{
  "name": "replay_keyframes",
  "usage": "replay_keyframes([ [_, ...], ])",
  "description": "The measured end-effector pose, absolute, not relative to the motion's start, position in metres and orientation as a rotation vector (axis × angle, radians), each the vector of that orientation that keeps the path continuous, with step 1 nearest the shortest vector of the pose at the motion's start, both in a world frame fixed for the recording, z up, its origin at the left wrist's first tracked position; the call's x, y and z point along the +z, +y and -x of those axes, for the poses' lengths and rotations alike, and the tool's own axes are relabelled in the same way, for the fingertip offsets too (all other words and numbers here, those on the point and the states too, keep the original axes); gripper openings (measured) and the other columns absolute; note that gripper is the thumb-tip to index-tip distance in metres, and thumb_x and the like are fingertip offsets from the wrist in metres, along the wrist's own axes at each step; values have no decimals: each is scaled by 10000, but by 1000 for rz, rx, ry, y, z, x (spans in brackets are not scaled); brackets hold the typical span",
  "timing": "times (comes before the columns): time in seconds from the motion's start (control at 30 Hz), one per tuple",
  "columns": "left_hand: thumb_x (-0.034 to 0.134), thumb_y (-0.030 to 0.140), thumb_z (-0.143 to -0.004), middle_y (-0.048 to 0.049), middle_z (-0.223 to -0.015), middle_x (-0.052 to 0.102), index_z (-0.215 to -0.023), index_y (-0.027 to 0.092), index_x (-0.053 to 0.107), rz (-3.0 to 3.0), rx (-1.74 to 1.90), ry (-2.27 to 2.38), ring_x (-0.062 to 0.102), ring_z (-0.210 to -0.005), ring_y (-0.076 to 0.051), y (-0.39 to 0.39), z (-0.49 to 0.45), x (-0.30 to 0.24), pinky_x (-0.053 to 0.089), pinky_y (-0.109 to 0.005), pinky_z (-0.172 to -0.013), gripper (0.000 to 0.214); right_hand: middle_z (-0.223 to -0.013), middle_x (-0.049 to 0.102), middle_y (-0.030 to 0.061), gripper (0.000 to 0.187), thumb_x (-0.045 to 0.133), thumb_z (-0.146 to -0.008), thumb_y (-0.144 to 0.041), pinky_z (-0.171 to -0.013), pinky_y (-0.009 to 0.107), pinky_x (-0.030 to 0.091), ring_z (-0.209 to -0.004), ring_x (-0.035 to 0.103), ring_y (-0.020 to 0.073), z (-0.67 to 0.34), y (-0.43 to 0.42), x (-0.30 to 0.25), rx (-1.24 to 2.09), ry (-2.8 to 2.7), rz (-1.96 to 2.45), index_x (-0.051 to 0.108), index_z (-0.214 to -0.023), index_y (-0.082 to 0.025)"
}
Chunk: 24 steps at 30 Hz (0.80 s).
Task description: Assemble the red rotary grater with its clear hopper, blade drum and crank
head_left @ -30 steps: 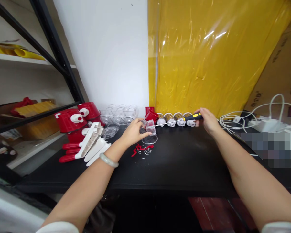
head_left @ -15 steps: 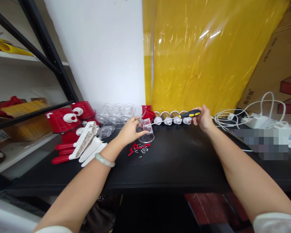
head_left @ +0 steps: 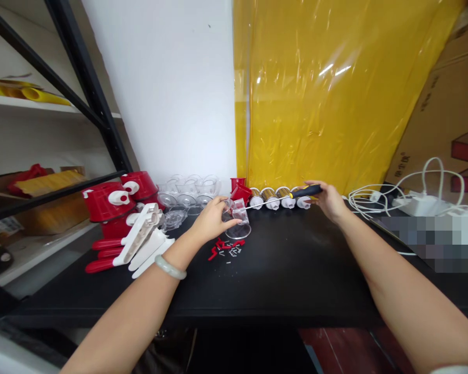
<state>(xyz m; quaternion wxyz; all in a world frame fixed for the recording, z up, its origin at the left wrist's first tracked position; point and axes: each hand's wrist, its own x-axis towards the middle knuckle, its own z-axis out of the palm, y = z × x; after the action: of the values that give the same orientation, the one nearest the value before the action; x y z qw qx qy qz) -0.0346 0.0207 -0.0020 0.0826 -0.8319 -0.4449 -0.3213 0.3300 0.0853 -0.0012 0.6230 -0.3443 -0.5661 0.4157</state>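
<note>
My left hand (head_left: 214,218) grips a clear plastic part (head_left: 239,212) with a round flared rim, lying tilted on the black tabletop. In my right hand (head_left: 329,201) is a screwdriver (head_left: 306,191) with a black and yellow handle, held by the fingers at the handle's end. Its long metal shaft points left, and the tip reaches the clear part; exactly where it touches is too small to tell. Just in front of the clear part lie small red plastic pieces (head_left: 214,252) and several loose screws (head_left: 233,251).
Several metal grater drums (head_left: 272,200) with white ends line the back beside red parts (head_left: 239,188). Clear plastic cups (head_left: 187,189) stand left of them. Red housings (head_left: 109,202) and white-and-red handles (head_left: 134,241) fill the left. White cables (head_left: 368,202) and adapters lie right.
The whole view has shifted slightly, so things appear lower. My right fingers have changed their hold on the screwdriver handle, now covering its end. My left hand keeps its hold on the clear part.
</note>
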Motion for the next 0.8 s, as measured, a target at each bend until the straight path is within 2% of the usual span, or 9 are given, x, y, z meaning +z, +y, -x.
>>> replay_keyframes([
  [0.1, 648, 572, -771, -139, -1240, 549, -845, 188, 576, 2480, -964, -1330, 529, -1202, -295, 21, 35, -3, 426, -442, -1038, 398, -656, 652, -7, 299, 584, -775, -458, -522, 313, 525, -564, 638, 180, -330, 84, -1, 896, -1323, 797, 607, -988, -249],
  [0.23, 650, 576, -767, -148, -1257, 544, -849, 185, 578, 2473, -956, -1337, 520, -1214, -307, 23, 36, -4, 424, -457, -1039, 406, -388, 449, -48, 411, 497, -829, -600, -335, 256, 372, -301, 406, 123, -329, 82, 0, 789, -1371, 934, 632, -855, -213],
  [0.3, 646, 575, -771, -148, -1270, 537, -856, 184, 578, 2472, -951, -1344, 514, -1224, -307, 23, 36, -4, 417, -457, -1047, 405, -463, 528, -19, 438, 452, -834, -622, -380, 270, 431, -368, 494, 140, -329, 82, 1, 864, -1334, 899, 621, -828, -218],
  [0.4, 645, 573, -774, -150, -1277, 536, -855, 184, 571, 2471, -940, -1362, 509, -1231, -309, 22, 37, -4, 413, -458, -1053, 404, -708, 659, -2, 292, 566, -783, -517, -547, 317, 542, -591, 639, 170, -329, 82, 2, 981, -1273, 780, 603, -895, -250],
  [0.5, 646, 567, -776, -149, -1277, 536, -848, 184, 560, 2473, -941, -1363, 499, -1243, -307, 21, 36, -3, 410, -452, -1058, 399, -570, 596, -28, 269, 613, -777, -495, -450, 286, 485, -445, 550, 145, -330, 83, 0, 912, -1325, 823, 598, -873, -244],
  [0.6, 646, 566, -777, -143, -1268, 537, -851, 188, 559, 2482, -945, -1362, 497, -1247, -300, 20, 36, -3, 404, -446, -1066, 395, -414, 483, -31, 397, 483, -837, -601, -353, 272, 387, -323, 422, 131, -331, 84, -1, 856, -1348, 927, 587, -759, -226],
  [0.67, 653, 570, -768, -145, -1267, 536, -852, 187, 563, 2485, -940, -1367, 502, -1240, -304, 21, 36, -3, 406, -454, -1063, 403, -507, 573, 0, 382, 452, -842, -584, -410, 298, 456, -414, 535, 163, -331, 84, 0, 935, -1303, 882, 588, -777, -233],
  [0.73, 657, 573, -764, -149, -1267, 536, -849, 184, 567, 2483, -936, -1368, 503, -1238, -311, 22, 36, -4, 407, -463, -1060, 408, -692, 665, 16, 262, 522, -806, -500, -521, 329, 529, -590, 643, 193, -330, 84, 1, 1010, -1272, 792, 589, -845, -250],
  [0.8, 655, 573, -765, -149, -1266, 538, -845, 184, 569, 2477, -934, -1368, 501, -1239, -313, 22, 36, -4, 408, -465, -1058, 407, -753, 676, 4, 208, 597, -767, -434, -561, 327, 541, -632, 656, 187, -330, 84, 0, 1000, -1282, 754, 580, -883, -261],
])
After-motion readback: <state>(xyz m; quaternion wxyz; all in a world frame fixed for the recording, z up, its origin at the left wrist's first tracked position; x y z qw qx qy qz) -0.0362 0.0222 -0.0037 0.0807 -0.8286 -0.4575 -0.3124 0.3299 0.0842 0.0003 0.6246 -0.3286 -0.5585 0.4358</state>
